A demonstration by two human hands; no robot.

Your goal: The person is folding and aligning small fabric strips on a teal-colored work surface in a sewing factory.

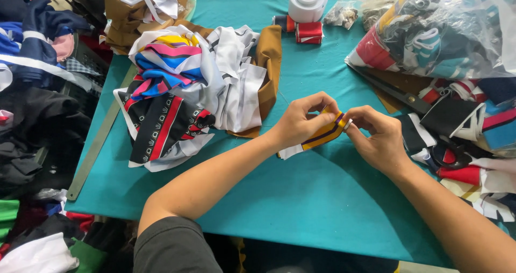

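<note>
folded yellow fabric strip (317,136), purple stripe, held above table

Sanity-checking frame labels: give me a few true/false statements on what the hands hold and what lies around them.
1. Both hands hold a folded yellow fabric strip with a purple stripe. True: left hand and right hand pinch it together.
2. The table is covered in red. False: the cover is teal.
3. A white tape roll stands at the far edge. True.
4. The heap of fabric pieces lies to the right of the hands. False: it lies to their left.
5. A clear plastic bag of fabric pieces sits at far right. True.
</note>
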